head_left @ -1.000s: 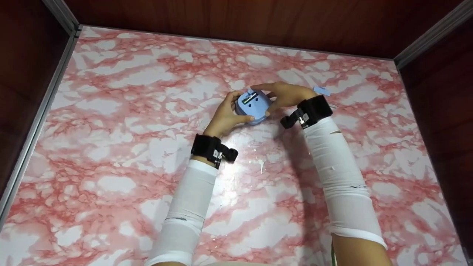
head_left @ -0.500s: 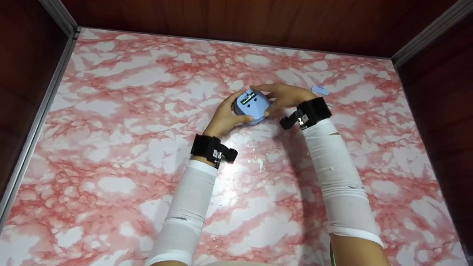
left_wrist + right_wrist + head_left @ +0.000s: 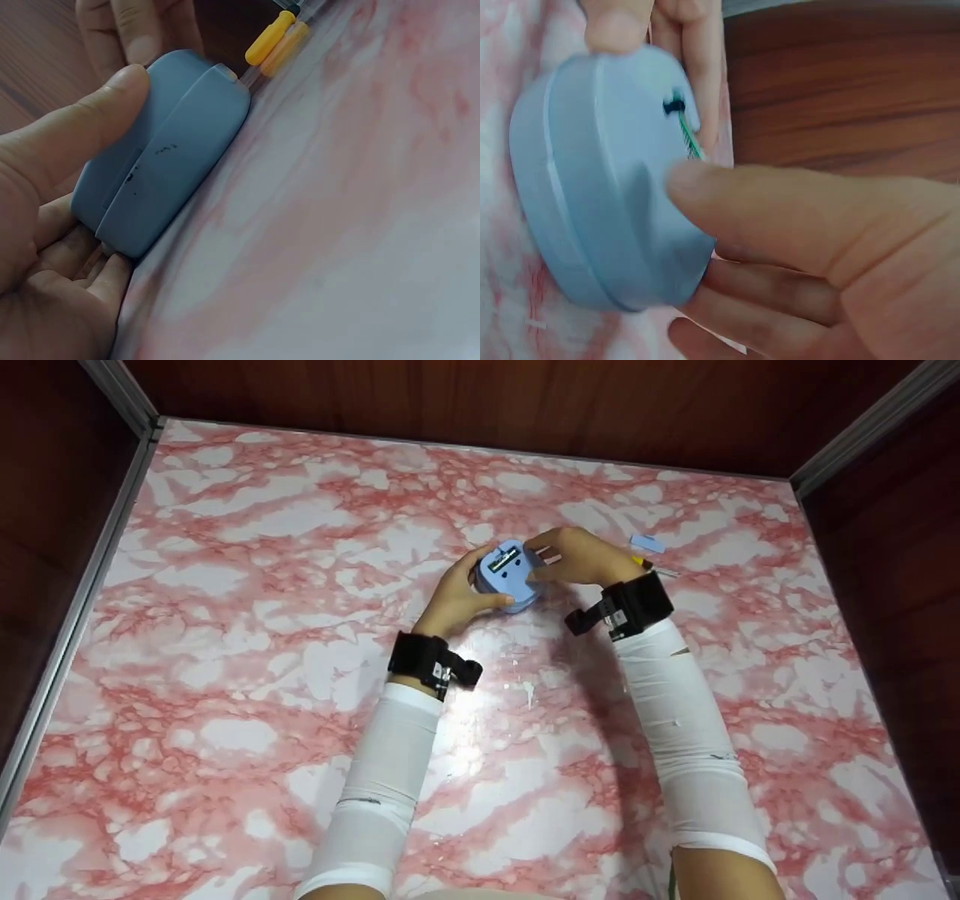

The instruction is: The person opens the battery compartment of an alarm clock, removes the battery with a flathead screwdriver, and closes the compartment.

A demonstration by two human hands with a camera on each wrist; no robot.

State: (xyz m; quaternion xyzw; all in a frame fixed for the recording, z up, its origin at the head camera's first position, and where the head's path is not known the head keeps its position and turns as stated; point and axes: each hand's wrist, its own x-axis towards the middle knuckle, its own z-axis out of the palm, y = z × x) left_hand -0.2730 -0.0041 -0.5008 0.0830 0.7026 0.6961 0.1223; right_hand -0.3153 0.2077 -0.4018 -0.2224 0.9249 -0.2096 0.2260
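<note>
A rounded light-blue plastic case (image 3: 516, 586) stands on the table between both hands. Its upper face has an open slot (image 3: 504, 559) with a green-and-black battery inside, and two dark holes. My left hand (image 3: 455, 596) grips the case from the left, thumb on its near edge and fingers around the far side. On the opposite side, my right hand (image 3: 581, 559) holds the edge, its thumb over the upper face and fingers along the side. Seen from the left wrist, the case (image 3: 172, 150) is tilted in that view, with the left thumb pressed on it.
A small blue cover (image 3: 646, 544) lies right of the right hand. Close by is a screwdriver (image 3: 270, 39) with a yellow handle, partly hidden by the right wrist in the head view. Dark wooden walls (image 3: 480, 405) border the red-and-white marbled table.
The right hand has drawn its index finger back from the slot's end of the case and shifted slightly down. More of the yellow handle shows behind the right wrist. The left hand stays put.
</note>
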